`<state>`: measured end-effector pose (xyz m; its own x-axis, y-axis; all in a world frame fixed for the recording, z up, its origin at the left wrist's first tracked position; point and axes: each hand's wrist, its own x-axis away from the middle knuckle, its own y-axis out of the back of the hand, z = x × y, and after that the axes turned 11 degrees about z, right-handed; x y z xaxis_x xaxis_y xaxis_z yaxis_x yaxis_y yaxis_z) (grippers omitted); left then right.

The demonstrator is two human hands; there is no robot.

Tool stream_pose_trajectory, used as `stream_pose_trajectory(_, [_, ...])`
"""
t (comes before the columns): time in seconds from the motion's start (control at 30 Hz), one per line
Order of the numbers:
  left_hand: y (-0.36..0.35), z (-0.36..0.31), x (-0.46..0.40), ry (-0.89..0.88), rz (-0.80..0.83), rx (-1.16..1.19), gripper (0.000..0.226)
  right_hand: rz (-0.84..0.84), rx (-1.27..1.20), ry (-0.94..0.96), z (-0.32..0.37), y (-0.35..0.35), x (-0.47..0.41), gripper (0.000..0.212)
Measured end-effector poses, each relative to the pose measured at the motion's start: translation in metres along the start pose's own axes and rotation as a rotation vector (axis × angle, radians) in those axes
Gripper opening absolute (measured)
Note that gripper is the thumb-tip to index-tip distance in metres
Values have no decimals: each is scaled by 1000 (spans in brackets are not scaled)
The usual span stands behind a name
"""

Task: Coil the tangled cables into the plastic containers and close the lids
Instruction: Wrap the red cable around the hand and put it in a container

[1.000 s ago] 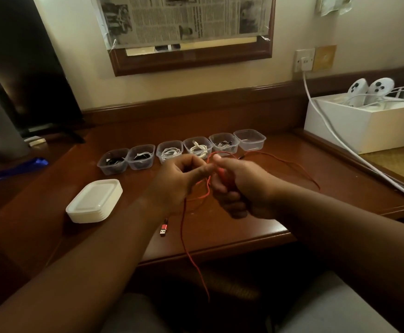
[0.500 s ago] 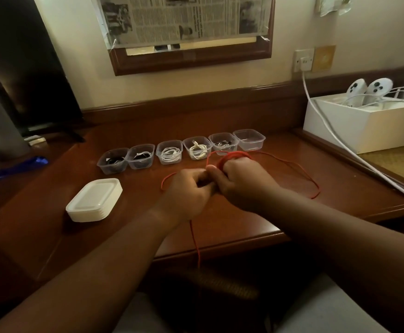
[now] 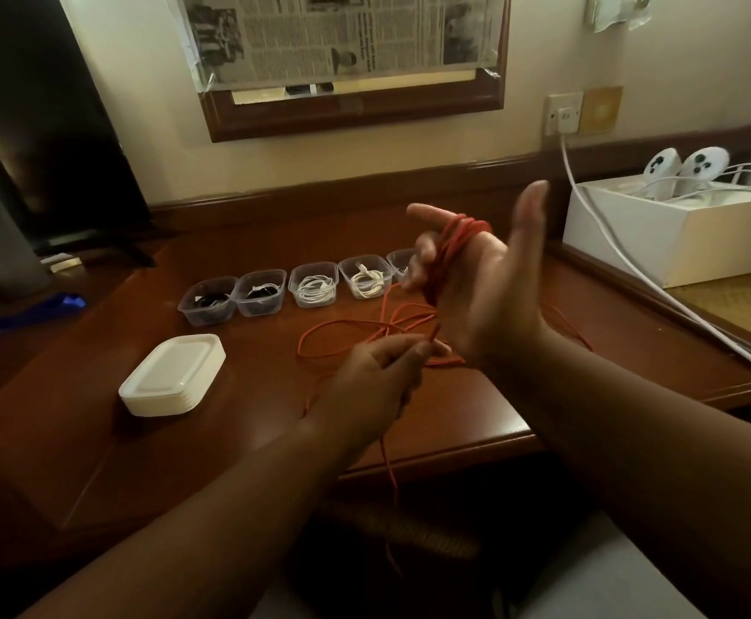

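Mid-coil: thin red cable (image 3: pixel 449 256) loops around the raised right hand (image 3: pixel 485 283); left hand (image 3: pixel 382 373) pinches the strand, next wrapping remaining slack

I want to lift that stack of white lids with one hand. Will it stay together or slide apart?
The stack of white lids looks nested, edges aligned, so it probably lifts as one block. It seems thin plastic, likely light. The smooth rims may slip, so a grip across the sides seems safer than lifting the top lid, which may come off alone.

containers (image 3: pixel 207 301) — 5 visible | lid stack (image 3: pixel 172 374) — 1 | red cable (image 3: pixel 451 247) — 1
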<state>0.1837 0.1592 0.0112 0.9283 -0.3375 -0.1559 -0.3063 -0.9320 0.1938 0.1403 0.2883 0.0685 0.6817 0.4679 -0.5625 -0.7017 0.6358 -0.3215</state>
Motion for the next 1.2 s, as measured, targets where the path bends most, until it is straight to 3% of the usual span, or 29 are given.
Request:
stream_pose_trajectory(0.1, [16,-12,0,-58,-6,-242,20,121,1107,84,-9,7,6,66])
stream_pose_trajectory(0.17, [35,-20,-1,-132,-22,-380,19,225,1443,-52,-17,9,15,74])
stream_pose_trajectory(0.3, [47,-28,1,-234,19,-437,34,173,1215,-466,-15,-8,18,100])
stream_pose_trajectory(0.4, [50,-19,-1,-221,35,-183,44,178,554,-796,-1,-15,16,85])
stream_pose_trajectory(0.47, [47,-13,-6,-201,-24,78,50,241,29,-790,8,-17,17,84])
stream_pose_trajectory(0.53, [37,-7,-11,-157,-93,278,53,251,-381,-625,10,-19,16,86])
stream_pose_trajectory(0.6, [22,-5,-12,-127,-164,314,27,161,-590,-379,8,-20,10,86])
stream_pose_trajectory(0.63, [14,-3,-11,-99,-178,274,19,91,-589,-258,5,-17,7,84])
stream_pose_trajectory(0.7, [3,2,-7,-36,-129,152,23,-35,-343,-88,-3,-9,3,75])
stream_pose_trajectory(0.73, [-1,4,-4,-7,-94,81,22,-66,-115,-34,-7,-2,2,70])
stream_pose_trajectory(0.8, [1,5,-3,3,-59,-68,18,-82,576,44,-10,10,3,58])
stream_pose_trajectory(0.87, [9,-5,-2,-21,-60,-162,18,74,1229,-44,-15,13,10,65])
stream_pose_trajectory(0.93, [21,-10,-3,-45,-45,-247,32,229,1524,-231,-20,14,17,74])
stream_pose_trajectory(1.03, [27,-12,-5,-93,-87,-326,15,160,1378,-563,-20,4,16,86])
stream_pose_trajectory(1.1, [28,-12,-7,-143,-146,-339,27,120,1014,-846,-12,6,11,90])
stream_pose_trajectory(1.2, [30,-9,-11,-151,-159,-105,34,286,307,-1068,1,13,11,91])
